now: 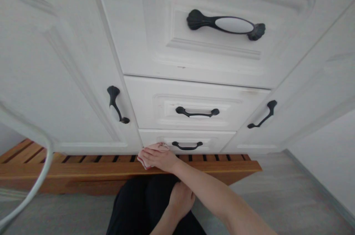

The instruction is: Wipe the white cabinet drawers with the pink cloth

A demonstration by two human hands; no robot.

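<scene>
My right hand (162,159) reaches in from the lower right and grips a pink-and-white cloth (148,152) with a red edge. The cloth lies against the lower left corner of the bottom white drawer (217,144), just above the wooden slats. Right of the hand is that drawer's dark handle (187,146). My left hand (181,198) rests near my knees in dark trousers, partly behind my right forearm. Its fingers look curled, and whatever they may hold is hidden.
Above are a middle drawer (146,105) and a larger top drawer (144,54), with doors on both sides. A slatted wooden bench (91,170) runs along the cabinet's foot. A white hose or cable (46,168) curves down at the left. Grey floor (266,187) shows at right.
</scene>
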